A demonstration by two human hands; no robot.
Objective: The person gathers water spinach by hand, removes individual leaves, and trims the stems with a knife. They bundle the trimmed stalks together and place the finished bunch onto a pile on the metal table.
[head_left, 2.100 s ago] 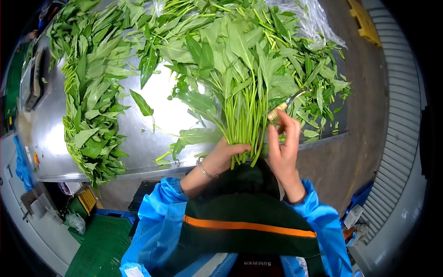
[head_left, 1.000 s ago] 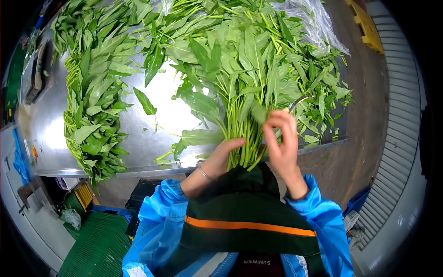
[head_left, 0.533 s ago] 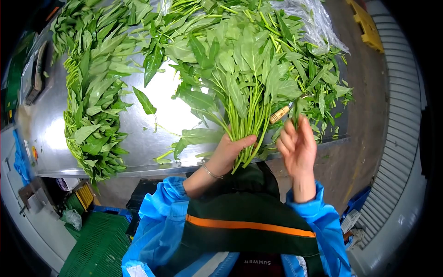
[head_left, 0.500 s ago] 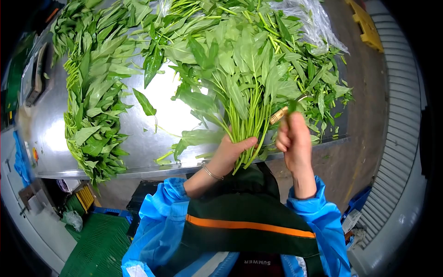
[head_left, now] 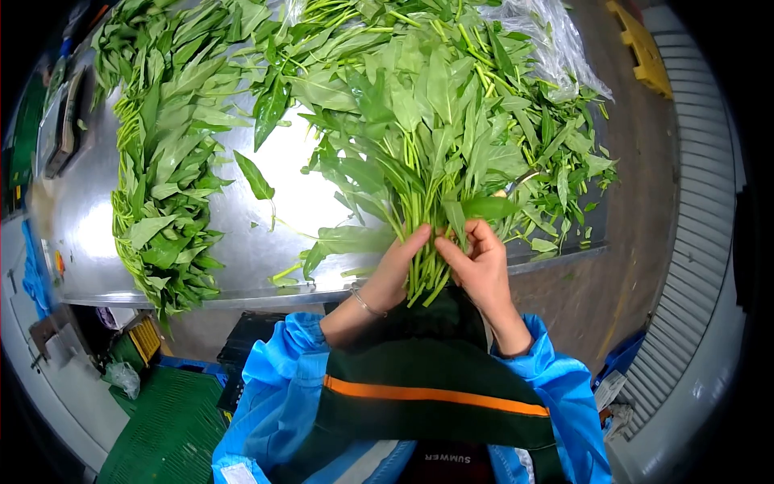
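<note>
A bunch of leafy green stems stands out over the table's near edge, leaves pointing away from me. My left hand is wrapped round the stems from the left, thumb on top. From the right, my right hand pinches the stems of the bunch, its thumb close to the left thumb. Just right of the bunch, a tool with a curved metal end lies among the leaves, mostly hidden. Loose greens are heaped behind and to the right.
A long row of greens lies along the left of the metal table. Clear plastic is at the back right. Below left are a green crate and a black crate. A single leaf lies mid-table.
My right hand has moved left and down onto the bunch and no longer holds the wooden-handled tool. My left hand keeps its grip on the stems.
</note>
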